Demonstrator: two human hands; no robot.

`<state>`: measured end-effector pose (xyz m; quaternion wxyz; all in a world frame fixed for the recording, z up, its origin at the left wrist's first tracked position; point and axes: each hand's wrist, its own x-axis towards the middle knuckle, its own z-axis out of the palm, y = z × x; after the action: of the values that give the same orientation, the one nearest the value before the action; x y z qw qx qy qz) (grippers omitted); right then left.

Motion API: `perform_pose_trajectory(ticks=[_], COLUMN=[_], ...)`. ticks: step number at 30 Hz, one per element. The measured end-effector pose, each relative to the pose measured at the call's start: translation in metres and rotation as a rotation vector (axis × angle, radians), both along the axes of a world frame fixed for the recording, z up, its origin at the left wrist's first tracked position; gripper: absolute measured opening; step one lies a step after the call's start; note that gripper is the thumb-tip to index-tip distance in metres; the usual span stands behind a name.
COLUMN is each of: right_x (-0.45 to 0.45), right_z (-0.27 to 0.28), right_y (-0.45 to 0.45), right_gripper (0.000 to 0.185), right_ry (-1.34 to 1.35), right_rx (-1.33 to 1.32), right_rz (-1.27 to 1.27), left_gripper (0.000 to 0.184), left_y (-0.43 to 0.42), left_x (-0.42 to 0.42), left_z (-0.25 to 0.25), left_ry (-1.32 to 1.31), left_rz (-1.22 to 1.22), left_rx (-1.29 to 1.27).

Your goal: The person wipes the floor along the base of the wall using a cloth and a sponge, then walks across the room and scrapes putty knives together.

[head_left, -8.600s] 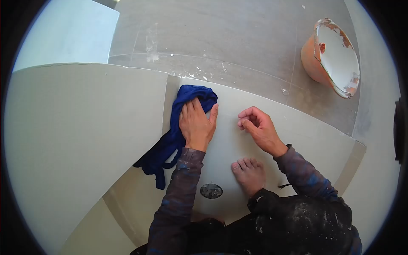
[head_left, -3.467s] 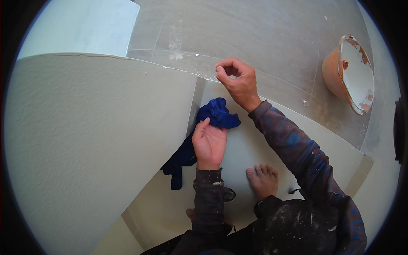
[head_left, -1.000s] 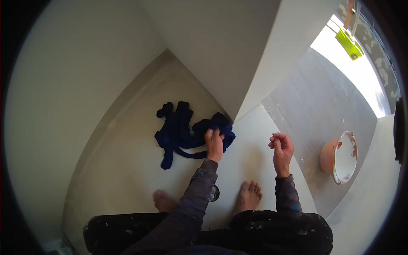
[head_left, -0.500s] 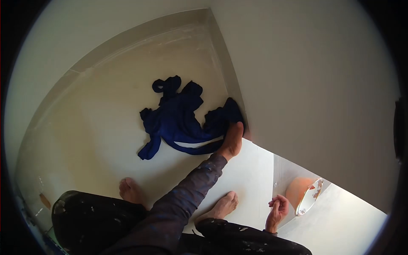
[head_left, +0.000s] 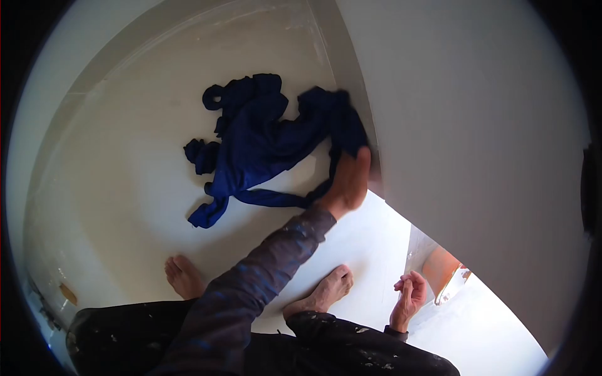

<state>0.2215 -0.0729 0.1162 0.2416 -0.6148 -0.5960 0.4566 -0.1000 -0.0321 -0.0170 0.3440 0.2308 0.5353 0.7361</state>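
A rumpled dark blue cloth [head_left: 257, 147], with loose strips and a looped end, lies spread on the pale floor. My left hand [head_left: 348, 178] reaches across to its right end, beside the skirting, and grips the fabric there. The fingertips are hidden by the cloth and the back of the hand. Low on the right, my right hand [head_left: 409, 299] hangs by my knee with its fingers loosely bent and nothing visible in them. It is close to an orange bucket [head_left: 439, 266] with a paint-marked white rim.
A skirting board [head_left: 351, 62] runs along the floor's edge into a corner at the top. The wide pale panel [head_left: 464, 144] on the right partly covers the bucket. My bare feet [head_left: 329, 288] stand on the floor. A small brown piece [head_left: 68, 293] lies far left.
My left hand and the cloth's right end sit higher in view, and that end is more bunched up. The view has shifted, and the panel hides more of the bucket.
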Motion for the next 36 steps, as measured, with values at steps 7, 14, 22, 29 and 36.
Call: perform_pose_trajectory(ticks=[7, 14, 22, 29, 36], right_x=[0.023, 0.008, 0.009, 0.014, 0.018], right_z=[-0.011, -0.01, -0.01, -0.025, -0.019], right_y=[-0.008, 0.002, 0.01, 0.012, 0.006], right_gripper=[0.017, 0.019, 0.021, 0.021, 0.023], right_ry=[-0.028, -0.019, -0.029, -0.029, -0.047], right_rx=[-0.047, -0.059, -0.073, -0.056, -0.082], right_rz=[-0.124, 0.007, 0.03, -0.057, 0.044], left_gripper=[0.083, 0.072, 0.072, 0.075, 0.069], left_y=[-0.007, 0.017, -0.002, -0.032, 0.047], left_x=[0.044, -0.035, 0.002, 0.082, -0.078], left_z=[-0.014, 0.016, 0.021, 0.025, 0.006], left_ry=[0.061, -0.109, -0.091, 0.085, -0.102], left_rz=[0.124, 0.036, -0.051, 0.057, -0.024], left_rx=[0.043, 0.136, 0.058, 0.069, 0.188])
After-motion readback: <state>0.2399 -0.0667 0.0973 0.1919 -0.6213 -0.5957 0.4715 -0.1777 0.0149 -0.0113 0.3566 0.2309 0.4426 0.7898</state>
